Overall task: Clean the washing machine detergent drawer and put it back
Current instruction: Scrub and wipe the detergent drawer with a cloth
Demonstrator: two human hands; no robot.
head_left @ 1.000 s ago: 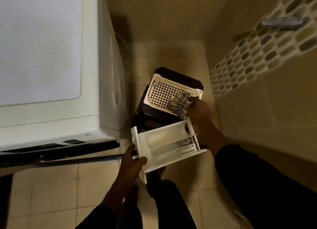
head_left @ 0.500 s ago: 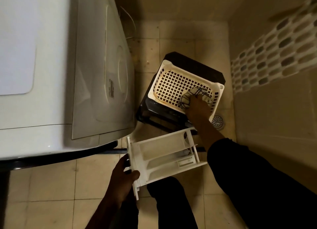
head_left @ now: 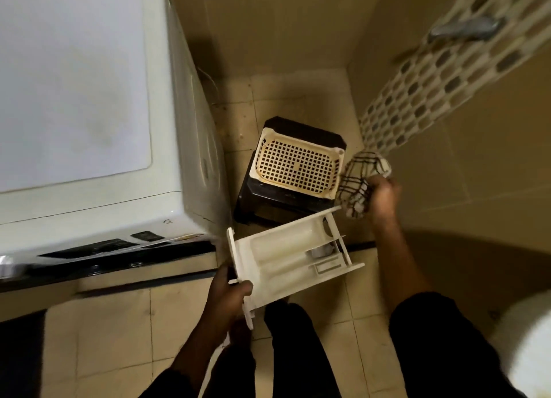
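Note:
The white detergent drawer hangs in the air over the floor, its compartments facing up. My left hand grips it at its front panel end. My right hand holds a bunched white cloth with dark checks just right of the basket and above the drawer's far end. The white washing machine fills the left side, with its dark control strip along the front edge.
A cream perforated basket rests on a dark plastic stool against the machine's side. Tiled walls close in behind and on the right, where a metal tap sticks out. My dark-clothed legs stand on the tiled floor below.
My right hand has lifted the checked cloth out of the basket and moved it to the right, clear of the rim. The left hand keeps its hold on the drawer.

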